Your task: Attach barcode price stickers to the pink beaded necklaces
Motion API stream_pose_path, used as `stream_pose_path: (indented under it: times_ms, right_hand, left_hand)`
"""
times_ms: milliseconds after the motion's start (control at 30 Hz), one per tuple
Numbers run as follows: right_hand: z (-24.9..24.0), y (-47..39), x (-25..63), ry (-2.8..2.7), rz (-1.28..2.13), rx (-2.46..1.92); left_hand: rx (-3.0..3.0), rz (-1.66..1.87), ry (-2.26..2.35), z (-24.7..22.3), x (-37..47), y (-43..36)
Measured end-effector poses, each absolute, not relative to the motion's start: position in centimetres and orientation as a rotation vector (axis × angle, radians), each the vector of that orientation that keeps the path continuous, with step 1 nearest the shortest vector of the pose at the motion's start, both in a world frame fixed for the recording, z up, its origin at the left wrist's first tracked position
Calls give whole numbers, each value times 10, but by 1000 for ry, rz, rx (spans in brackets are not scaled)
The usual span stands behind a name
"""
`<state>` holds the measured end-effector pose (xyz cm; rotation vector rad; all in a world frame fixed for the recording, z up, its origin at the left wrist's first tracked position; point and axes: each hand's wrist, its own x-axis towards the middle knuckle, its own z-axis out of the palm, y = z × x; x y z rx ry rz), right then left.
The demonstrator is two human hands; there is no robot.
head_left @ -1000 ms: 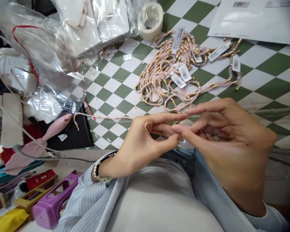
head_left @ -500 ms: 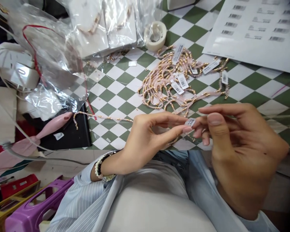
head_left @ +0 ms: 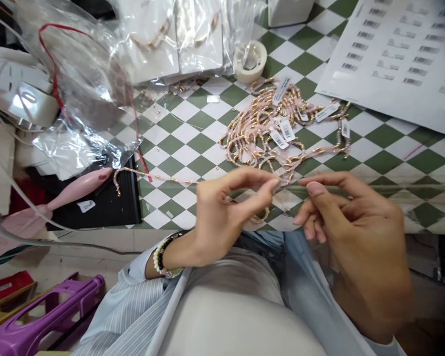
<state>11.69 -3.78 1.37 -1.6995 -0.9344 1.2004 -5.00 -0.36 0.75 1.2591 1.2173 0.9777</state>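
Note:
My left hand (head_left: 226,212) is in a thumb-and-finger pinch above the table's front edge. A pink-and-gold beaded strand (head_left: 170,180) runs behind this hand, and part of it loops out below the palm. A thin end of it hangs between my two hands; the pinch seems to be on that end, though the fingertips hide the exact spot. To the right, my right hand (head_left: 352,232) has its thumb and index finger close together, other fingers curled. Whatever lies in that pinch is too small to make out. Ahead lies a pile of beaded strands (head_left: 259,128) with white barcode tags (head_left: 287,129).
A sheet of barcode labels (head_left: 393,59) lies at the back right. A tape roll (head_left: 250,62) and clear plastic bags (head_left: 152,44) stand behind the pile. On the left are a pink fish-tail-shaped piece (head_left: 77,190), a power adapter (head_left: 29,101) and cables. A purple stool (head_left: 55,316) stands below.
The small barcode tag between my left fingertips is no longer visible. My left hand has shifted slightly left, my right hand's thumb and index have come together, and the gap between the hands has widened.

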Motion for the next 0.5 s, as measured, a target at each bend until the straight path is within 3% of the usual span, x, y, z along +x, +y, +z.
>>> stream_pose_path:
  times_ms: [200,500]
  right_hand:
    - [14,-31,111,-1162,1059,-1568]
    - [40,2,116,-1115,1414,-1349]
  left_hand:
    - [1004,655,1080,16,-68,14]
    - [1264,695,992,53,-72,23]
